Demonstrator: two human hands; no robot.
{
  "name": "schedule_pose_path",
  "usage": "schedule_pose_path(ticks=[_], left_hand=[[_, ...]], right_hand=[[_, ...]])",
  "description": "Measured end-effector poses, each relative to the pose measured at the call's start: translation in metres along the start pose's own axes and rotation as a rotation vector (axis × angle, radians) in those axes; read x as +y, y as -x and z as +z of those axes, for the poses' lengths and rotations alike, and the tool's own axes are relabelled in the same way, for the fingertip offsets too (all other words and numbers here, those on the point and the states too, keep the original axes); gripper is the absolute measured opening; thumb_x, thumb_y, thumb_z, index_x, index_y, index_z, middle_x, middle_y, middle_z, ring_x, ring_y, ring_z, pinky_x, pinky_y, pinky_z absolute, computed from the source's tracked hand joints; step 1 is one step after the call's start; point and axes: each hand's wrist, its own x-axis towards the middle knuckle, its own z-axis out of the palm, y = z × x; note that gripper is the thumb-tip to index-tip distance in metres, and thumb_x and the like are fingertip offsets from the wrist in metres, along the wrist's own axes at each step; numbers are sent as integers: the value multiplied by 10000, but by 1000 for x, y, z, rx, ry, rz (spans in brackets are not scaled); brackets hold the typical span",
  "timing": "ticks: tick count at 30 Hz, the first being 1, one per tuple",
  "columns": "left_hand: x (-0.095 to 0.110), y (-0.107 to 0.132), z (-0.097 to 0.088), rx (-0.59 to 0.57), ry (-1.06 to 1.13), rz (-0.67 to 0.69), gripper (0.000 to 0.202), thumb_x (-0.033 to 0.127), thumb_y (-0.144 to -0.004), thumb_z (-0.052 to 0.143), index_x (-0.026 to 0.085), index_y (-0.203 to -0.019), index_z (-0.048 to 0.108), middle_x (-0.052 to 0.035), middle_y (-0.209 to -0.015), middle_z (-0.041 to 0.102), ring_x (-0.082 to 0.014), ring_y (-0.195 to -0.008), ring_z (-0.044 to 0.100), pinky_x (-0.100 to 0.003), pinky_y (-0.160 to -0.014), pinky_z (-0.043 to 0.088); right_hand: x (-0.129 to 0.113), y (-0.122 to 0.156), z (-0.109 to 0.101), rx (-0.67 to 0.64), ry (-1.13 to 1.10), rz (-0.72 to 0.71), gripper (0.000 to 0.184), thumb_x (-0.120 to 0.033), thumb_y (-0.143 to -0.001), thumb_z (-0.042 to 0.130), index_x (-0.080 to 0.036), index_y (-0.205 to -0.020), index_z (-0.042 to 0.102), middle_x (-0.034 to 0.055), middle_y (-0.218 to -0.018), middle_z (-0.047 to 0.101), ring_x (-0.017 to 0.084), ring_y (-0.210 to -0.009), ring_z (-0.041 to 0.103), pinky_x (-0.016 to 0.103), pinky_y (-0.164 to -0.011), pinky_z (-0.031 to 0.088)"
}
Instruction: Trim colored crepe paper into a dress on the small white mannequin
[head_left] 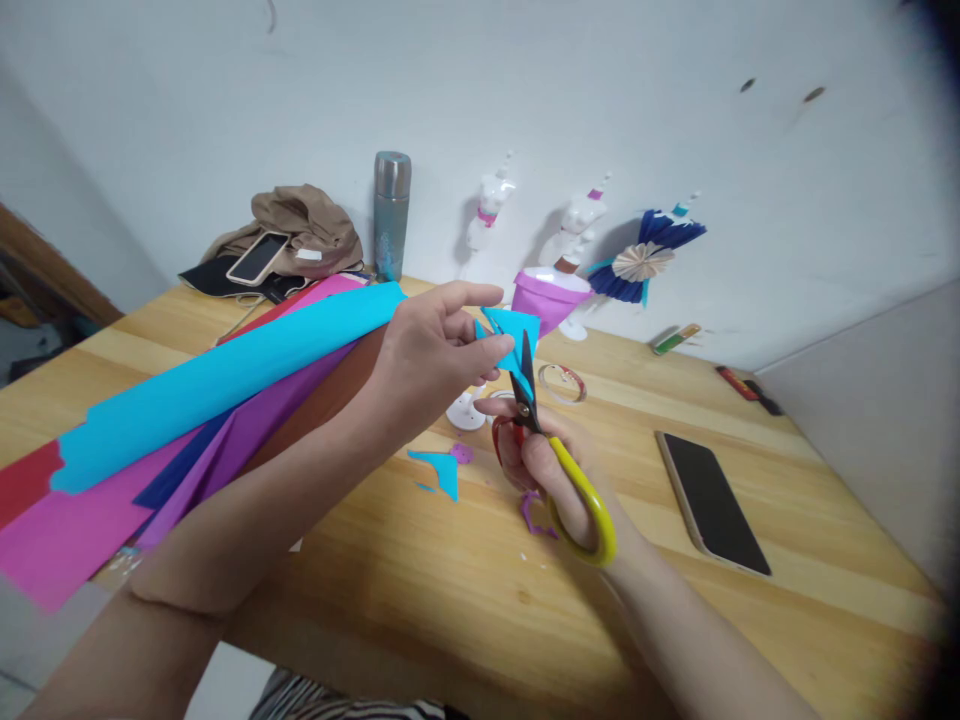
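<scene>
Between thumb and fingers, my left hand (439, 345) pinches a small piece of blue paper (521, 328) above the table. My right hand (551, 455) is wrapped round scissors (598, 520) with yellow and red handles. The dark blades are parted and lie at the paper's right side. Below, a blue paper scrap (444, 470) rests on the wood near a small purple cut piece (460, 454). A purple scrap (534, 515) lies under my right hand. Behind my left hand, a white stand base (466, 412) is partly hidden.
Long coloured paper sheets (225, 360) cover the left side. A flask (391, 215), a brown cloth (300, 225) and small white mannequins (491, 205) stand or lie along the wall; one wears a purple paper skirt (551, 295), another a blue fan-folded dress (660, 240). A phone (712, 500) lies right.
</scene>
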Motion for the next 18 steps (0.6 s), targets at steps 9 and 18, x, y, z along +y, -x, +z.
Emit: schedule_pose_path(ticks=[9,18], left_hand=[[-5,-1,-1,0,-14,37,344,119,-773,770,177,-1112,757,95,-588,575,-118,-525,673,-230,-569,569],[7,1,1,7,-1,-27,330,49,-765,745,165,-1074,740,112,-556,552,-110,-507,655,-231,-574,587]], right_hand=[[1,-1,3,23,-64,31,644,-800,-938,629,-218,-1158,797,-24,-625,445,177,-572,456,302,-486,339],[1,-1,3,33,-64,29,619,-783,-942,639,-222,-1152,799,0,-647,513,180,-575,479,297,-457,314]])
